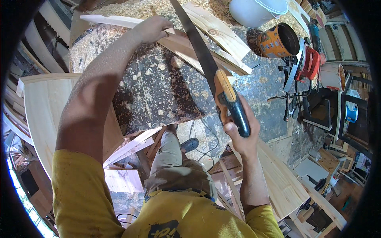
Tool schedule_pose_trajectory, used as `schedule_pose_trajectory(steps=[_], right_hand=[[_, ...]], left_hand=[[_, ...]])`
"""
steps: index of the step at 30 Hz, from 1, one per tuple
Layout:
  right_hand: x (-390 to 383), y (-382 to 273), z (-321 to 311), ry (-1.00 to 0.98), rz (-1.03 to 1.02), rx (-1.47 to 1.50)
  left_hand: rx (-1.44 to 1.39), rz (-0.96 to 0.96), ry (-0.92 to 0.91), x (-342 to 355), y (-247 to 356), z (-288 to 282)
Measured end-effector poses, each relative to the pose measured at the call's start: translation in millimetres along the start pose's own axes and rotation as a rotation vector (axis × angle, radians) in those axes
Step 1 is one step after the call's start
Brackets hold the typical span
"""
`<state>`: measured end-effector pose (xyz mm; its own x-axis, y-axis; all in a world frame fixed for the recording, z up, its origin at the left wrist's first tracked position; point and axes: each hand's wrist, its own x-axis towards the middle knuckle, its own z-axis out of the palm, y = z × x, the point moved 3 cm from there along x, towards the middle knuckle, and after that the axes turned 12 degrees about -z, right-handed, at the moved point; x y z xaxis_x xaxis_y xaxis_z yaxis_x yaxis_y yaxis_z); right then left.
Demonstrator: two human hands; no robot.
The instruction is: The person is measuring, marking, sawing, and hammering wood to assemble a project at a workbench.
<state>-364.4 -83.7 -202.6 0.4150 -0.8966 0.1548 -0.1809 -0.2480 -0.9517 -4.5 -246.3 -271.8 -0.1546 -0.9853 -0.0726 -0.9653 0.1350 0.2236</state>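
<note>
My right hand (242,133) grips the dark blue and wooden handle of a hand saw (206,65). Its long dark blade runs up and to the left across a pale wooden board (186,49). The board lies on a dark workbench (158,91) strewn with sawdust and shavings. My left hand (151,28) presses down on the board's left part, fingers curled over its edge. A second pale board (220,33) lies beside it, to the right of the blade.
A white bucket (254,12) and an orange tin (278,41) stand at the bench's far right. A red power saw (307,65) rests further right. Wide pale planks (43,103) lean at the left, another plank (281,182) at the lower right. Cables and offcuts lie on the floor.
</note>
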Motion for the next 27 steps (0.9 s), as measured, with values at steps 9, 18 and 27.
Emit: schedule_pose_trajectory(steps=[9,18,27], right_hand=[[11.5,-3.5,17.2,0.004,-0.159,-0.106],[-4.2,-3.3,21.5,0.029,-0.056,-0.135],[-105.8,-47.0,-32.5,-0.046,0.027,-0.319]], left_hand=[[0.091,-0.07,0.242,-9.0,16.6,16.8],[0.2,-0.302,0.276,3.9,19.0,41.2],[0.037,-0.241,0.325,1.0,31.6,24.0]])
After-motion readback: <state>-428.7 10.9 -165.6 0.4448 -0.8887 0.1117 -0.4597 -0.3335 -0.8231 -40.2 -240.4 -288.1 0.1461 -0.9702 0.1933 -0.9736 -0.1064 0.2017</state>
